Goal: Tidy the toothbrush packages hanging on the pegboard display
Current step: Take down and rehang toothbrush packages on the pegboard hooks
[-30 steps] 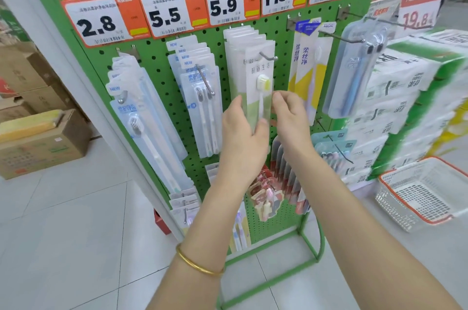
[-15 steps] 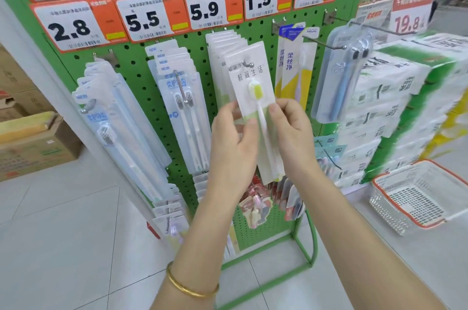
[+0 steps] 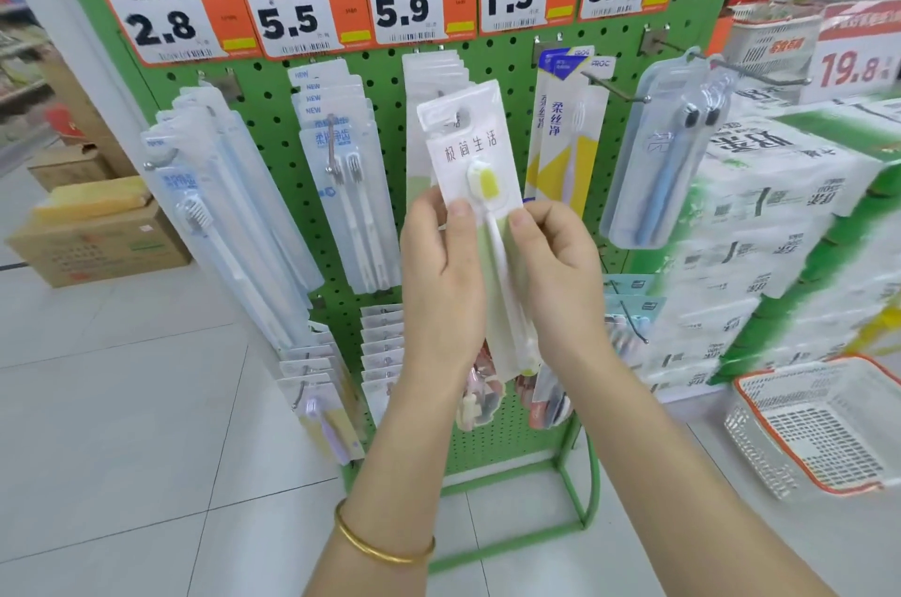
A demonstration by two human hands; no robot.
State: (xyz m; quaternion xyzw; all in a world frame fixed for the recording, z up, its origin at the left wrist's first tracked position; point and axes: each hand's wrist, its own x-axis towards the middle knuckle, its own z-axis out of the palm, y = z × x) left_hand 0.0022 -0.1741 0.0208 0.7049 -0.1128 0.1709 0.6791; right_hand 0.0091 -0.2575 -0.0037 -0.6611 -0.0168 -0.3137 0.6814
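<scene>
A green pegboard display [image 3: 502, 60] carries rows of hanging toothbrush packages under orange price tags. My left hand [image 3: 441, 274] and my right hand [image 3: 556, 269] both pinch one white package with a yellow-headed toothbrush [image 3: 475, 162] by its side edges. The package is tilted, in front of the middle stack of like packages [image 3: 431, 74]. Whether its hole is on the hook I cannot tell. Other stacks hang to the left [image 3: 341, 167] and far left [image 3: 214, 206], and a yellow-and-white stack [image 3: 565, 128] and a blue twin pack [image 3: 668, 157] hang to the right.
Smaller packs [image 3: 385, 343] hang on the lower pegs. Stacked tissue bundles [image 3: 780, 230] stand right of the rack, with a white basket with an orange rim [image 3: 824, 426] on the floor. Cardboard boxes [image 3: 97, 235] sit at the left. A bare hook [image 3: 760, 77] juts out at upper right.
The two hands have drawn the front yellow-brush package toward me and tilted it, away from its stack. The camera has moved closer to the display.
</scene>
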